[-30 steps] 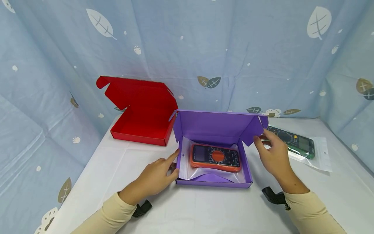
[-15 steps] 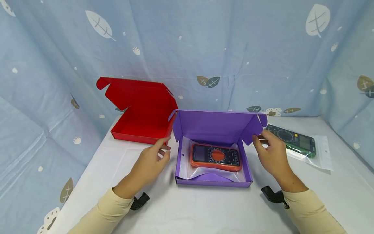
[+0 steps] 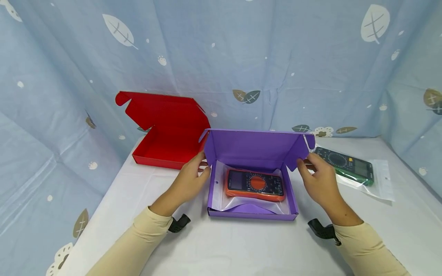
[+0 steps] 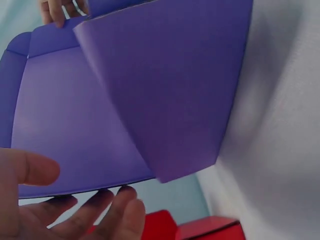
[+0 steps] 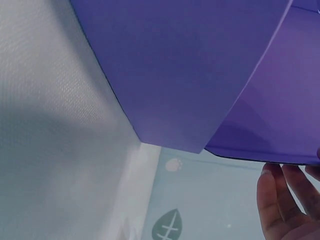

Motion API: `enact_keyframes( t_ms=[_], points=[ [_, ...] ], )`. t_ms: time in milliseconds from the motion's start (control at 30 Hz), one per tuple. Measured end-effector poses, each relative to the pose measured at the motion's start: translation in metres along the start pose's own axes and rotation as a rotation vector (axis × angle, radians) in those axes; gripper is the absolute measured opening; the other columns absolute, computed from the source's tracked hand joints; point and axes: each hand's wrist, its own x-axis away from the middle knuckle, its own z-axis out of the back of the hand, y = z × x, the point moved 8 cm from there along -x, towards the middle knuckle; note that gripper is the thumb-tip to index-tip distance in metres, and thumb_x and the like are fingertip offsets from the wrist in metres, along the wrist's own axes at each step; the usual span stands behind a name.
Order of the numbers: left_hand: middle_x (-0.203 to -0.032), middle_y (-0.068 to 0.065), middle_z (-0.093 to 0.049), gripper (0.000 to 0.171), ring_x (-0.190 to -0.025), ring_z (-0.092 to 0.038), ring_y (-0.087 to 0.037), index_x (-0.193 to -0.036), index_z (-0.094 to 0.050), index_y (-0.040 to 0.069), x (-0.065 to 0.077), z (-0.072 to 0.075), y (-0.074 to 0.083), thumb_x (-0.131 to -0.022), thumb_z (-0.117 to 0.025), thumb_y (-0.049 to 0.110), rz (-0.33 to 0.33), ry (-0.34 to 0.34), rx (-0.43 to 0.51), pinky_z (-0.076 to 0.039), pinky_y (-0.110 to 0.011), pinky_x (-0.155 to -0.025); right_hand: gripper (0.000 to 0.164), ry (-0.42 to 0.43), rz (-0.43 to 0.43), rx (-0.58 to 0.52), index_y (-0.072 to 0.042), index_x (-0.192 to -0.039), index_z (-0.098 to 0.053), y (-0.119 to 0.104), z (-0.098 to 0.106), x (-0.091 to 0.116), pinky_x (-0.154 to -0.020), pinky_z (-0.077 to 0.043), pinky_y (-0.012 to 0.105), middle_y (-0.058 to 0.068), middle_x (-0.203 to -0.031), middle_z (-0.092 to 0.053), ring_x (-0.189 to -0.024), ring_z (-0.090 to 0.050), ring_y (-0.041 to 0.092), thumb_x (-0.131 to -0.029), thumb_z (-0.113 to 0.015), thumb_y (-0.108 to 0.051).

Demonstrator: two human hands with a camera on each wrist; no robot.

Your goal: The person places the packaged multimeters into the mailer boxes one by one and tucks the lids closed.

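A purple cardboard box [image 3: 252, 217] stands with its lid [image 3: 255, 147] raised. Inside it lies an orange multimeter [image 3: 255, 185] in a clear plastic bag [image 3: 218, 199]. My left hand [image 3: 186, 182] holds the lid's left side flap. In the left wrist view, the thumb is on the inner side of the lid and the fingers [image 4: 107, 212] are behind its edge. At the opposite flap, my right hand [image 3: 319, 180] pinches the edge. Its fingers [image 5: 280, 200] reach behind the lid in the right wrist view, where the thumb is mostly cut off.
Behind my left hand sits an open red box [image 3: 160, 163]. To the right, beyond my right hand, a green multimeter [image 3: 357, 168] lies in a clear bag on the white table [image 3: 255, 249]. A blue leaf-print curtain [image 3: 221, 57] hangs behind the table.
My left hand has left the purple box's left wall, moved up and away from it, then come to the lid's left flap. My right hand has stayed at the right flap.
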Motion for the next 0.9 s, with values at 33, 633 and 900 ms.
enact_keyframes(
  t_ms=[33, 633, 900],
  points=[
    [-0.132, -0.017, -0.063, 0.050, -0.117, -0.065, -0.030, -0.145, -0.046, 0.003, 0.0001, -0.0010, -0.0001, -0.095, -0.050, 0.004, -0.001, -0.007, 0.019, -0.054, -0.045, -0.096, 0.019, -0.003, -0.001, -0.005, 0.005, -0.113, -0.066, -0.0001, -0.0004, 0.0001, -0.082, -0.036, -0.005, 0.020, -0.101, -0.070, -0.093, -0.068, 0.035, -0.098, -0.057, -0.004],
    [-0.138, -0.019, -0.058, 0.058, -0.115, -0.067, -0.033, -0.149, -0.042, 0.003, 0.0008, -0.0066, -0.0080, -0.092, -0.047, -0.003, -0.045, -0.018, 0.064, -0.054, -0.044, -0.096, 0.036, -0.066, -0.026, -0.048, 0.004, -0.133, -0.056, 0.0005, -0.0070, 0.0026, -0.080, -0.038, -0.003, 0.023, -0.106, -0.070, -0.095, -0.070, 0.039, -0.098, -0.058, -0.005],
    [-0.138, -0.021, -0.058, 0.058, -0.116, -0.067, -0.033, -0.150, -0.040, 0.003, 0.0016, -0.0074, -0.0087, -0.092, -0.049, -0.002, -0.055, -0.030, 0.061, -0.055, -0.043, -0.095, 0.038, -0.062, -0.019, -0.052, 0.007, -0.132, -0.054, -0.0010, -0.0075, 0.0024, -0.082, -0.041, -0.002, 0.023, -0.106, -0.069, -0.095, -0.070, 0.038, -0.095, -0.058, -0.001]
  ],
)
